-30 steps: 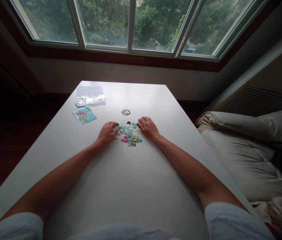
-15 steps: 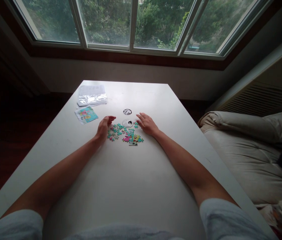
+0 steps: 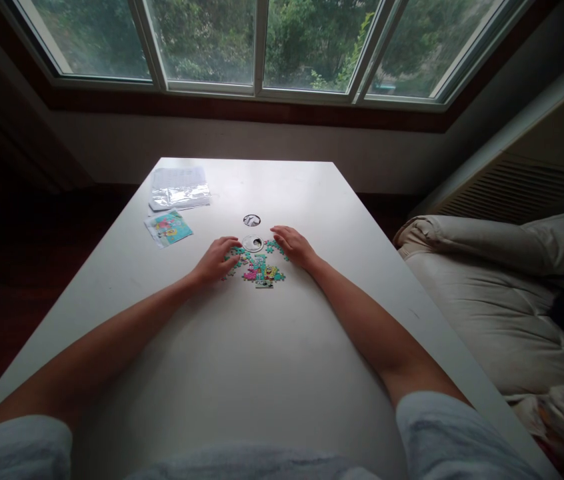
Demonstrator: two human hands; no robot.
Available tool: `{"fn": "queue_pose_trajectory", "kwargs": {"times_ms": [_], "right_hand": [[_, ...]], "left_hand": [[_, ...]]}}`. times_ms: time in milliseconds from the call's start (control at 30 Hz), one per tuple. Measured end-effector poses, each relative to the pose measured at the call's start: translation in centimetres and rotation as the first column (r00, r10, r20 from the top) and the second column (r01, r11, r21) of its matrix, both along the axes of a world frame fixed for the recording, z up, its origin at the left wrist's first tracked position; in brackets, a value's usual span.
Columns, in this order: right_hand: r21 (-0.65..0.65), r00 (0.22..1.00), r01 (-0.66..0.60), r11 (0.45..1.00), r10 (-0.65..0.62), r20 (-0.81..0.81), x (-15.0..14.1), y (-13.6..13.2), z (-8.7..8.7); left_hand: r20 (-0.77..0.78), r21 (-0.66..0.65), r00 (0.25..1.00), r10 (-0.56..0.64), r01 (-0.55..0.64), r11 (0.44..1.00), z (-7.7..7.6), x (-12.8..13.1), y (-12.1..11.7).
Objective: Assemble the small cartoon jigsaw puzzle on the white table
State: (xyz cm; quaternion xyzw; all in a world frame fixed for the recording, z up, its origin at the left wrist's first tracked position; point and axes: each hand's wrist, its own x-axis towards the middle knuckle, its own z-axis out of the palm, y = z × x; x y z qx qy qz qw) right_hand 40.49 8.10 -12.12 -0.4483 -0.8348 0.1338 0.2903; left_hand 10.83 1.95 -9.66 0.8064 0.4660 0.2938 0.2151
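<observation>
L hand, thumb & fingers parted, over loose pcs beside part-built puzzle; R hand, fingers extended, by other pcs.

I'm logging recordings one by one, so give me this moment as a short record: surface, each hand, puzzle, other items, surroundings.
Surface: smooth white table
Left hand: thumb and fingers apart, at loose, mostly turquoise jigsaw pieces
Right hand: beside a small turquoise jigsaw group; grip unclear
Puzzle: partly joined multicoloured jigsaw section
Round items: flat silvery disc beyond the section; smaller dark-and-white disc farther off
Far left: turquoise picture card, glossy clear plastic sleeve
Surroundings: white-framed window ahead, cream padded sofa right
</observation>
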Motion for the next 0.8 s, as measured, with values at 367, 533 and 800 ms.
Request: {"fn": "queue_pose_trajectory", "kwargs": {"times_ms": [367,533,800], "right_hand": [[-0.012,0.999,0.04,0.999,-0.039,0.033,-0.1,-0.3,0.3],[-0.012,0.998,0.046,0.999,-0.046,0.043,0.0,-0.4,0.4],[0.014,1.0,0.025,1.0,-0.025,0.015,0.1,-0.4,0.3]], "left_hand": [[-0.328,0.018,0.945,-0.016,0.023,1.0,-1.5,-0.9,1.0],[-0.209,0.0,0.978,0.019,-0.019,1.0,-1.5,-1.4,2.8],[-0.023,0.023,0.996,0.081,-0.081,0.996,0.9,-3.6,2.2]]}}
